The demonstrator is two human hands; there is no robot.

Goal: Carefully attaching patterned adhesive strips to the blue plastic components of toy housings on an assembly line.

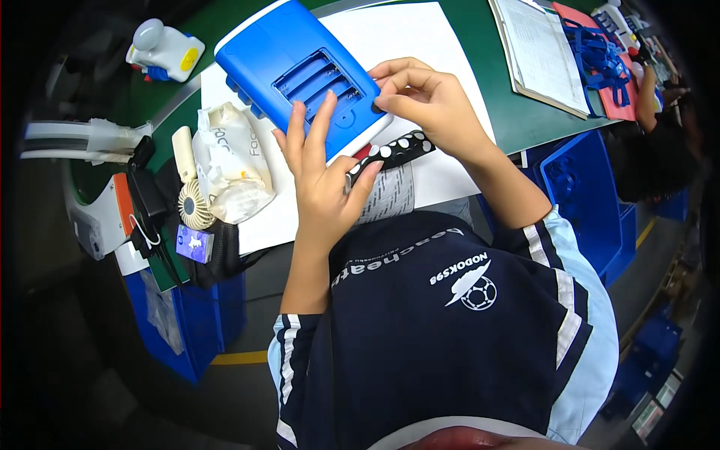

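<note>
A blue plastic device with a white rim (pixel 259 56) lies tilted on white paper, an uncovered compartment with several slots facing up. My left hand (pixel 322 180) rests two extended fingers on the casing beside this compartment. Between its thumb and index finger it pinches a black strip with white oval spots (pixel 401 150). At the device's right corner, my right hand (pixel 431 105) is closed, its thumb and fingertips pressed at a small round black pad (pixel 377 106). Whether the pad sticks to the casing, I cannot tell.
Left of the paper sit a white plastic bag (pixel 232 161), a cream handheld fan (pixel 194 202) and a purple box (pixel 194 244). A white device (pixel 166 56) stands far left. At the right are a notebook (pixel 544 60), blue straps (pixel 600 56) and a blue bin (pixel 577 202).
</note>
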